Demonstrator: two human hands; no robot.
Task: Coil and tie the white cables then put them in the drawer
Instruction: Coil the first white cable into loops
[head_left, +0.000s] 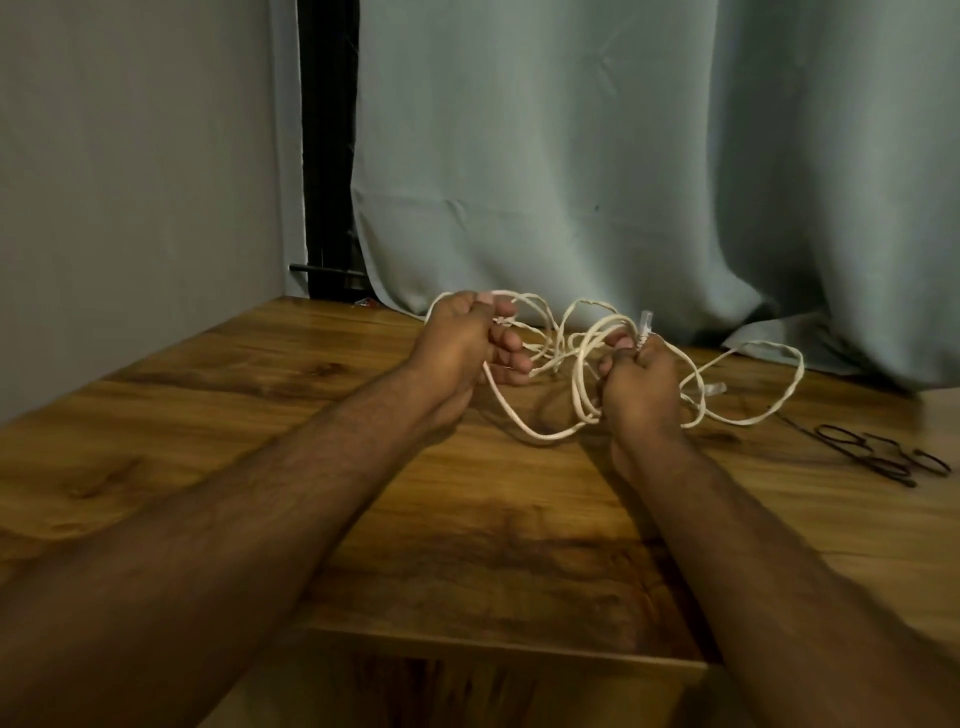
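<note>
Above the wooden table (311, 395), still at coiling step. White cables (587, 374) tangled, hanging between both hands. Left hand (462, 348) gripping loose loops; right hand (641, 384) curled round coil and clear plug (645, 322). Next probably: feeding slack into right-hand coil, untangling gently.

Glossy wood-grain table (218, 395), matt cloth curtain (623, 156)

Cable (550, 435) strands vanish inside both fists. Small red object (367, 302) at curtain (571, 156) hem: unidentifiable. Dark wire items (883, 457) near right edge: blurred.
</note>
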